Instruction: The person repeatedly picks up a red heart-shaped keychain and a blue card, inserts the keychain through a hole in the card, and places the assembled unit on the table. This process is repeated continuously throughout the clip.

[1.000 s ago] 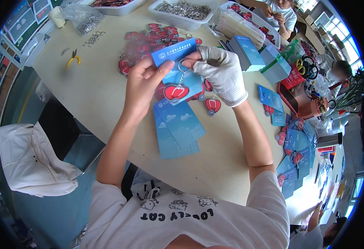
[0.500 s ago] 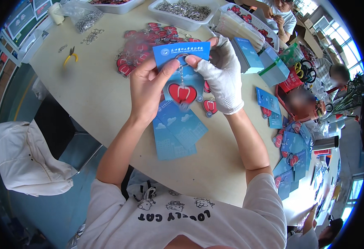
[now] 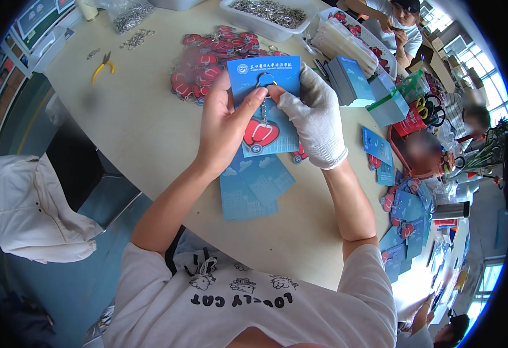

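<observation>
The bare left hand (image 3: 222, 124) and white cloth-gloved right hand (image 3: 318, 119) both pinch a glossy blue rectangular card (image 3: 265, 75) bearing a red heart-shaped rubber keychain (image 3: 261, 132).

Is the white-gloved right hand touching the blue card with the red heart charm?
Touching: the head view shows the gloved right hand pinching the blue card at its top.

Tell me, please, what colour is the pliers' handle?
Yellow; the pliers lie on the table in the head view.
</observation>
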### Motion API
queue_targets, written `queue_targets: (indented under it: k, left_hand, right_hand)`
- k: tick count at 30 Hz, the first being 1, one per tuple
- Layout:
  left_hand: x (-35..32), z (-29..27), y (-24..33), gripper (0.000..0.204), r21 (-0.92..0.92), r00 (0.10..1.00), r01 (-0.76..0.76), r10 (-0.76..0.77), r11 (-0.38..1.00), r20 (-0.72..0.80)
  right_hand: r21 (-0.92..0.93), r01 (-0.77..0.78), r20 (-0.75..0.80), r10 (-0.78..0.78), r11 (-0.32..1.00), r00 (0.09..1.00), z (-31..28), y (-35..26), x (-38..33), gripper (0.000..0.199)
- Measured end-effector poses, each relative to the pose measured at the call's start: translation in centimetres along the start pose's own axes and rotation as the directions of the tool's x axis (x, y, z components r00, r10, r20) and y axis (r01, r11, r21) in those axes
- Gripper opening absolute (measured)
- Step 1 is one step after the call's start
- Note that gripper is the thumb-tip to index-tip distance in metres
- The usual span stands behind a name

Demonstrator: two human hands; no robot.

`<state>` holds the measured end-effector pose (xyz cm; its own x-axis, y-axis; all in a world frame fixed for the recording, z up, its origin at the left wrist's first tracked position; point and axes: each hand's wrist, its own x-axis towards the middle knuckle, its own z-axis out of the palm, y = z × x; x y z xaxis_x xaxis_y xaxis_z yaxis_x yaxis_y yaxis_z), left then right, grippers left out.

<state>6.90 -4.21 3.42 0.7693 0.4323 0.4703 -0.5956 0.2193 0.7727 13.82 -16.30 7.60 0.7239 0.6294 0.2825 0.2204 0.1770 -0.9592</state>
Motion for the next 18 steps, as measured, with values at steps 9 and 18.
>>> queue_targets:
  k: [9, 18]
  left_hand:
    - [-0.2, -2.6, 0.8, 0.023, 0.340, 0.979, 0.106, -0.159, 0.934, 0.130]
    - [-6.0, -5.6, 0.7, 0.040, 0.924, 0.937, 0.052, -0.339, 0.380, 0.087]
  right_hand:
    - [-0.608, -0.032, 0.278, 0.251, 0.793, 0.927, -7.7, -4.4, 1.1, 0.028]
    - [-0.968, -0.139, -0.109, 0.151, 0.207, 0.982, -20.8, -1.9, -1.8, 0.040]
